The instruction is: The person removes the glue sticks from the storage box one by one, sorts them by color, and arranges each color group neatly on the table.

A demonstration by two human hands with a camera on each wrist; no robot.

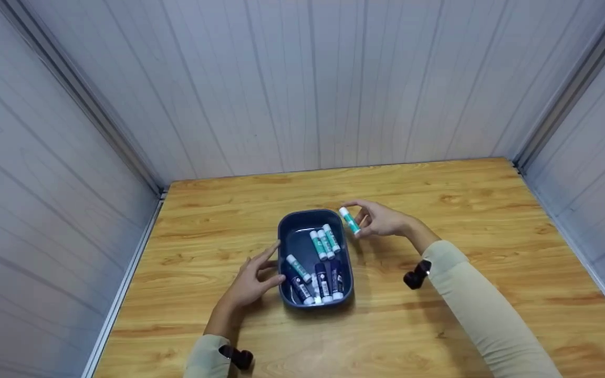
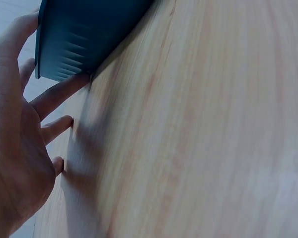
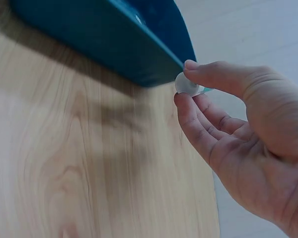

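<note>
My right hand (image 1: 381,219) pinches a teal tube (image 1: 350,220) between thumb and fingertips, just beside the far right corner of the dark tray (image 1: 285,231) on the bench (image 1: 491,247). My left hand (image 1: 252,281) lies relaxed, fingers straight, touching the tray's left wall, holding nothing.

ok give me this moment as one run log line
right hand: pinches teal glue stick beside bin | left hand: touches dark blue plastic bin side | bin: teal and dark sticks inside, on wooden table
</note>
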